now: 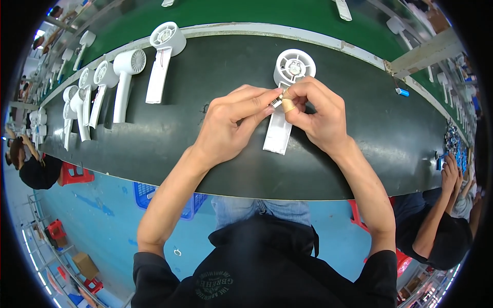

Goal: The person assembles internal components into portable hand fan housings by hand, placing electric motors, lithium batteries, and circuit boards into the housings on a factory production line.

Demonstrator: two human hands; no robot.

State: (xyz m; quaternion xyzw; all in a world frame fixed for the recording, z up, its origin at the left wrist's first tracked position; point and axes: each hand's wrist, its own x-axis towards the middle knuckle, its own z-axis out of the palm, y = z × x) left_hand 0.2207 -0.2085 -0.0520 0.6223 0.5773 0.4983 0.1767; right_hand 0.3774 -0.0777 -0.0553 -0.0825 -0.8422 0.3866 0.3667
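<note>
Pinching, left hand: our left hand has its thumb and index fingers closed on a striped pale part; too small to tell its kind.
Right hand: our right hand comes in from the other side, thumb and index bent close to the part's end; can't tell if they grip it or only touch. Tan finger covers on both.
Fan at hand: white handheld fan lies on the dark bench before us, round head at the far end, handle toward us. Our hands are over the handle's upper part.
Left group: more white fans; the one nearest us, an open-handled fan, shows a thin wire; beside it a closed-handle fan.
Blue cylinder: one blue cylinder near the far rail, right side.
Right end: heap of blue pieces, a co-worker's hand at it.
Past the rail: green surface with further white pieces.
Floor level: blue crate, partly behind our left forearm.
</note>
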